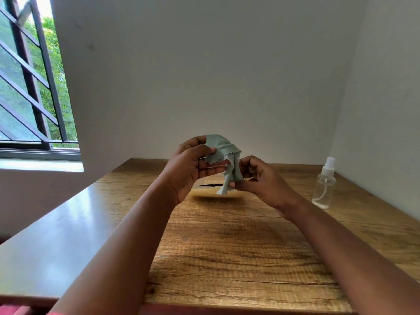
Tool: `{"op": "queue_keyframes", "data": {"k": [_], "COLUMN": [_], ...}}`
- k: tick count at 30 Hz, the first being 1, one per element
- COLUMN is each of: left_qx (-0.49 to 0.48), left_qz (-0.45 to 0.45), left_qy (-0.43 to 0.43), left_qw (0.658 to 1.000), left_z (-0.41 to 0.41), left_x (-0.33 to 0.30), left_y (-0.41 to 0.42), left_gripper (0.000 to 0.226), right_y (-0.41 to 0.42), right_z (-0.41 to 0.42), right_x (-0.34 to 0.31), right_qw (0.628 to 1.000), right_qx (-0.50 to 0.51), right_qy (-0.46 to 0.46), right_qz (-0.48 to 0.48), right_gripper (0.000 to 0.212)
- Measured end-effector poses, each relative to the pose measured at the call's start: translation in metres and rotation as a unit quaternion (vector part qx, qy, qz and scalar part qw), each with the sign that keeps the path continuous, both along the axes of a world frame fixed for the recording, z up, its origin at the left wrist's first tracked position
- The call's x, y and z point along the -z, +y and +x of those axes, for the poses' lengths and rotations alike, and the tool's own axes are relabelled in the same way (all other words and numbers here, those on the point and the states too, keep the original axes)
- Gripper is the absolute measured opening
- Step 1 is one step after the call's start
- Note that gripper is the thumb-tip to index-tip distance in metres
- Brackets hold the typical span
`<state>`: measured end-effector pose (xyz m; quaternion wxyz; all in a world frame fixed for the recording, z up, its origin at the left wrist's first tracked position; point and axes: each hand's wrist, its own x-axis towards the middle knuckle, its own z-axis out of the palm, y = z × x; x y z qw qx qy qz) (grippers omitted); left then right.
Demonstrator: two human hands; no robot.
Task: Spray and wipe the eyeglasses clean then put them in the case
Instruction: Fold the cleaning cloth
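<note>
Wiping is being done above the table (227,246): cloth (221,147) is being pinched by left hand (193,169) and right hand (261,178); eyeglasses mostly hidden inside; bottle (323,185) right of hands; casing pending.

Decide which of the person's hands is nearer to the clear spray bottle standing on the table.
The right hand. It grips the cloth just left of the spray bottle. The left hand holds the cloth's other end, farther left.
</note>
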<state>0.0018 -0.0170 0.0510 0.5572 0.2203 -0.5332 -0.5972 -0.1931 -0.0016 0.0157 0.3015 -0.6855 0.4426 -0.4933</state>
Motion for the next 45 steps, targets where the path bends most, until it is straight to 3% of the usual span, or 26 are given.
{"op": "queue_keyframes", "data": {"k": [8,12,17,25,29,35,45], "left_qx": [0.008,0.001,-0.012,-0.057,-0.078,-0.112,-0.134], "left_qz": [-0.035,-0.057,-0.083,-0.134,-0.132,-0.127,-0.104], "left_qy": [-0.005,-0.016,-0.004,-0.022,-0.02,-0.036,-0.048], "left_qw": [0.999,0.998,0.996,0.989,0.988,0.985,0.984], "left_z": [0.001,0.002,0.003,0.003,0.004,0.005,0.004], "left_x": [0.0,0.0,0.0,0.002,0.002,0.002,0.004], "left_y": [0.001,0.001,0.001,0.0,0.001,-0.001,-0.002], "left_gripper": [0.031,0.028,0.025,0.024,0.023,0.022,0.025], "right_y": [0.002,0.0,0.003,0.001,0.005,0.01,0.004], "right_z": [-0.001,-0.004,-0.01,-0.009,-0.009,-0.015,-0.02], "right_x": [-0.002,-0.007,-0.013,-0.012,-0.015,-0.022,-0.02], "right_qw": [1.0,0.996,0.983,0.986,0.985,0.98,0.982], "right_qx": [0.011,0.022,0.05,0.041,0.032,0.065,0.047], "right_qy": [-0.02,-0.089,-0.172,-0.159,-0.166,-0.158,-0.16], "right_qz": [-0.007,0.006,-0.027,0.015,-0.034,-0.103,-0.083], "right_gripper": [0.036,0.037,0.019,0.023,0.034,0.029,0.032]}}
